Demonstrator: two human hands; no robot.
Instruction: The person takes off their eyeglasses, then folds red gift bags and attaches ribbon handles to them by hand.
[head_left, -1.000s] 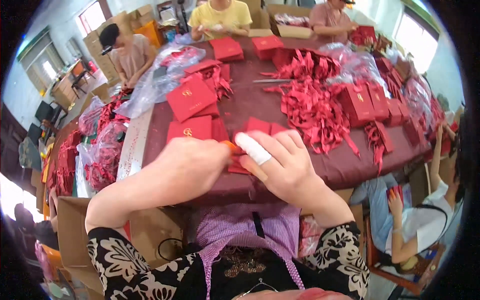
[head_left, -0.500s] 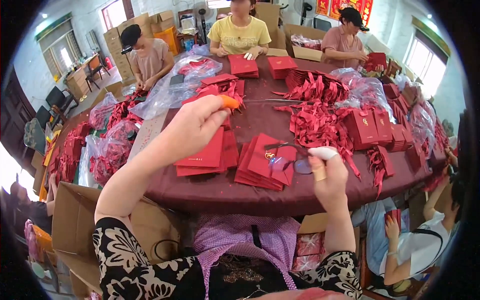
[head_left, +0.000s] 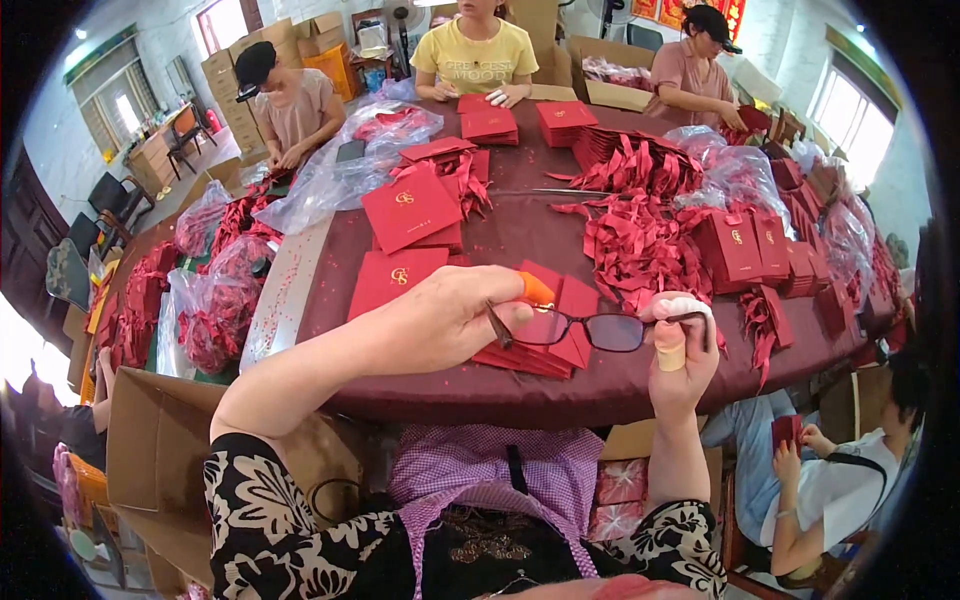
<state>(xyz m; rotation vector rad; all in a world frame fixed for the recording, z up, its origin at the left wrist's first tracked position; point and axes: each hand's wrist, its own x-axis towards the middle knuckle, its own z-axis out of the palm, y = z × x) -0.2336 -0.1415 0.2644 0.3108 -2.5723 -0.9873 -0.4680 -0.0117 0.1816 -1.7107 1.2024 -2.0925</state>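
A pair of dark-framed eyeglasses point(head_left: 614, 331) is held between my two hands above the near edge of the table. My left hand point(head_left: 450, 315), with an orange cover on one finger, pinches one temple arm. The other temple is gripped by my right hand point(head_left: 684, 345), which has white and tan wraps on its fingers. Below the glasses lies a fanned stack of red paper bags point(head_left: 535, 358), partly hidden by the glasses and my left hand. Another red bag stack point(head_left: 395, 280) sits just beyond my left forearm.
Red ribbon-handled bags point(head_left: 640, 245) heap at the right middle of the dark red tablecloth point(head_left: 470, 395). Clear plastic bags point(head_left: 345, 165) lie at the far left. An open cardboard box point(head_left: 160, 440) stands by my left elbow. Several people work around the table.
My left hand has come down and right from over the far stacks to take the glasses' other temple. The glasses, held only by my right hand before, are now level between both hands.
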